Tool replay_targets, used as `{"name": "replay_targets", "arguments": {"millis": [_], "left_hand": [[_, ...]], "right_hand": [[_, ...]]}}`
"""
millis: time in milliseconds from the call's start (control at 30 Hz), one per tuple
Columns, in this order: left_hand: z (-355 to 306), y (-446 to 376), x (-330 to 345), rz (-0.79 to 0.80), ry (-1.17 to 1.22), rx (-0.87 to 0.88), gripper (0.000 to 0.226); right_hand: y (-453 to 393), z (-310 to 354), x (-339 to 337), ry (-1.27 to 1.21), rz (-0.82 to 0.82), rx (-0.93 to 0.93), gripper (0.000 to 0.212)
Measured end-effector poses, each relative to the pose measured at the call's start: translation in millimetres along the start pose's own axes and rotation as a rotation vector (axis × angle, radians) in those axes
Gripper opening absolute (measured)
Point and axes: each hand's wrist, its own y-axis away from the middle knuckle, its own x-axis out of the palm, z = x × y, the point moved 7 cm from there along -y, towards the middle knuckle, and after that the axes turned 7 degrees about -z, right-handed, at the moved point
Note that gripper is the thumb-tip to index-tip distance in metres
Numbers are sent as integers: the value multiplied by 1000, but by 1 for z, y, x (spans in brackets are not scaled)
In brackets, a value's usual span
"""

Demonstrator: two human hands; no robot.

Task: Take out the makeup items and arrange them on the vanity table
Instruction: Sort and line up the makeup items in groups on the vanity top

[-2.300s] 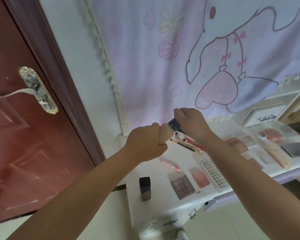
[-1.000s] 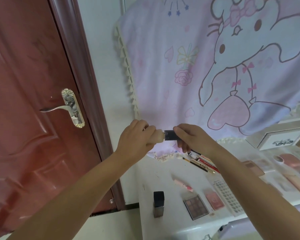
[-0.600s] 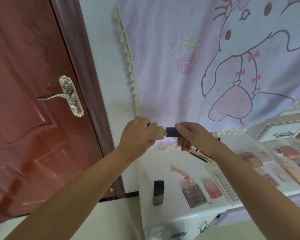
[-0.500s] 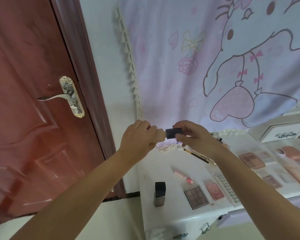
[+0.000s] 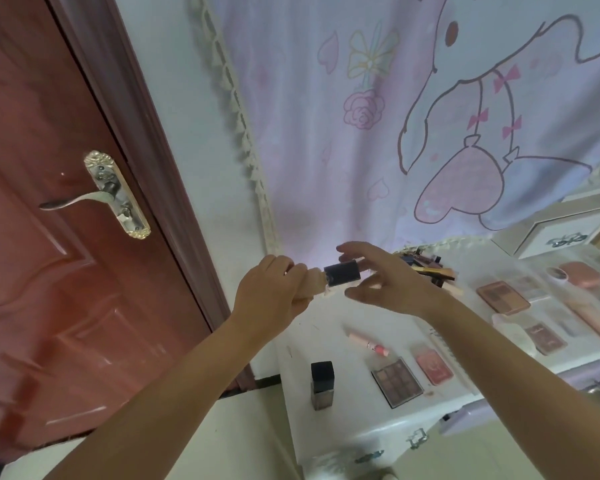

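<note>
Left hand (image 5: pixel 272 289) raised above the desk's (image 5: pixel 329 341) left end, fingers curled in a grip round a beige tube (image 5: pixel 313 285), held level with its black cap (image 5: pixel 342 273) pointing right. Right hand (image 5: pixel 392 282) just beside that cap, grip spread: fingers straight and fanned, thumb below, pinching nothing; cannot tell whether a fingertip brushes the cap. Both forearms reaching up from the lower edge, meeting over the desk.

Below on the white desk: a dark square bottle (image 5: pixel 322 385) standing upright near the front left corner, a pink lip tube (image 5: pixel 368 341) lying flat behind it, a dark eyeshadow palette (image 5: pixel 397 382) just beside a pink blush compact (image 5: pixel 433 367). Farther right, another palette (image 5: pixel 503 296) and a salmon case (image 5: pixel 581 274). Behind the right hand, a heap of pencils and brushes (image 5: pixel 426 266). At the back, a cartoon curtain (image 5: pixel 395 116); at left, a red door (image 5: pixel 49 237) with its metal handle (image 5: pixel 111 197).
</note>
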Motion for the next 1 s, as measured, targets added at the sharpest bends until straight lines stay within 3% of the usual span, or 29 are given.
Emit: {"name": "replay_targets", "arguments": {"millis": [100,167,233,367,467,533,633,767,900,1000], "left_hand": [[-2,-2,8,36,28,-5,38],[-5,-5,13,71,34,-1,38],[-8,-9,17,82,41,-3,36],[-14,-21,26,70,63,-23,34],[-25,-31,37,78,88,-22,34],[-31,-37,48,96,99,-37,33],[-35,-41,70,129,168,-149,28],[-44,-36,100,152,256,-313,32],[-61,-14,121,171,427,-522,33],[-87,14,134,196,551,-617,36]], "right_hand": [[-3,-10,-1,-3,-19,143,23],[-3,-10,-5,86,-47,142,8],[-1,-6,-13,141,-88,68,14],[6,-17,-26,-89,-22,103,45],[3,-37,-41,-58,-61,204,29],[-1,-42,-53,78,-97,153,19],[-1,-47,-67,151,-96,4,30],[0,-70,-76,-36,5,50,56],[4,-110,-84,-219,-39,158,44],[12,-161,-72,-142,-24,328,22]]}}
